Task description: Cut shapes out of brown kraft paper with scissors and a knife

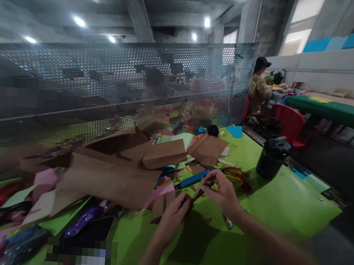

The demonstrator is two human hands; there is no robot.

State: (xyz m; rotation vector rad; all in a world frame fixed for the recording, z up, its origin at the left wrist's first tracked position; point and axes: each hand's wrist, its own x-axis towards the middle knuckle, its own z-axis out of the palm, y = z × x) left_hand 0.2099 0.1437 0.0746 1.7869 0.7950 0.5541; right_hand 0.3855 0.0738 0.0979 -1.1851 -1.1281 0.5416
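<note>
Between my two hands is a small narrow strip of brown paper [199, 191], tilted up toward the right. My left hand [175, 210] pinches its lower end, fingers pressed together. At the upper end the thumb and fingers of my right hand [219, 191] are closed on it. Just behind the hands lies a blue-handled cutter [194, 179], partly covered by the right fingers. Scissors with red and yellow handles [237, 176] rest beyond my right hand. Pink paper [160, 194] and a folded brown piece lie beside my left hand.
Large brown paper sheets [112, 178] heap across the left of the green table [300, 203]. A black lidded container [273, 156] stands at right. Perforated metal screen [122, 87] borders the back. Another person [260, 90] sits near a red chair [288, 123].
</note>
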